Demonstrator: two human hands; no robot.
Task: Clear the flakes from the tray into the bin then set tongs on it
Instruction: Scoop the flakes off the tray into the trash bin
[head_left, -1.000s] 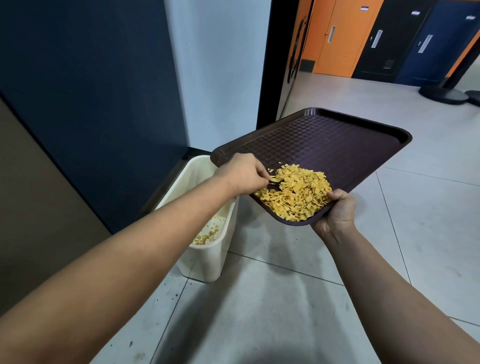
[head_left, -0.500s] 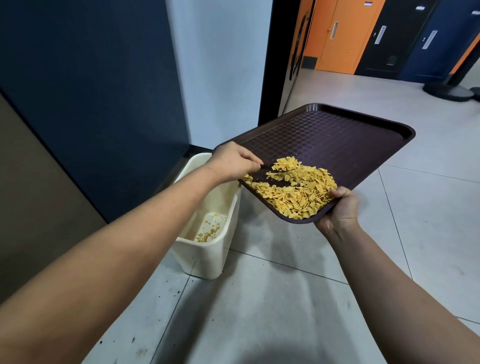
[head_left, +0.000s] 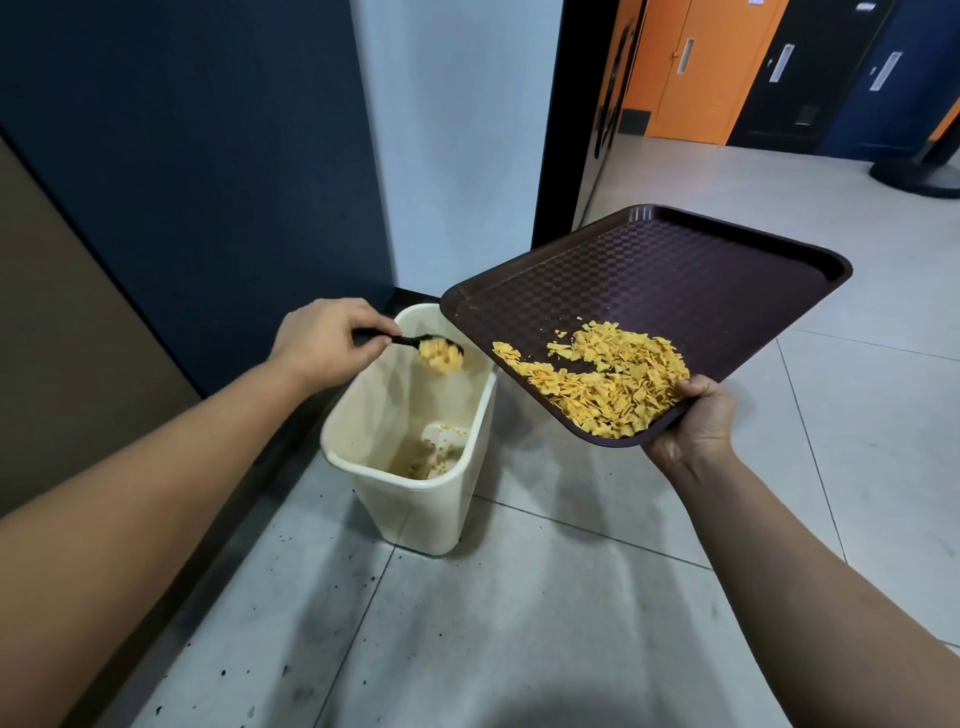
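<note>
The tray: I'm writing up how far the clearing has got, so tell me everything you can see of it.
The tray is a dark brown rectangle with rounded corners, a raised rim and a checkered surface, plastic by its look. It is held in the air, tilted, with its left corner over the cream bin. The right hand grips its near corner, thumb on the rim. A pile of yellow flakes lies at that near end; the far part is bare. No tongs on it.

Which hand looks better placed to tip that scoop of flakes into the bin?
Left. The left hand already grips the black tongs, loaded with flakes, right above the bin. The right hand is busy holding the tray tilted.
</note>
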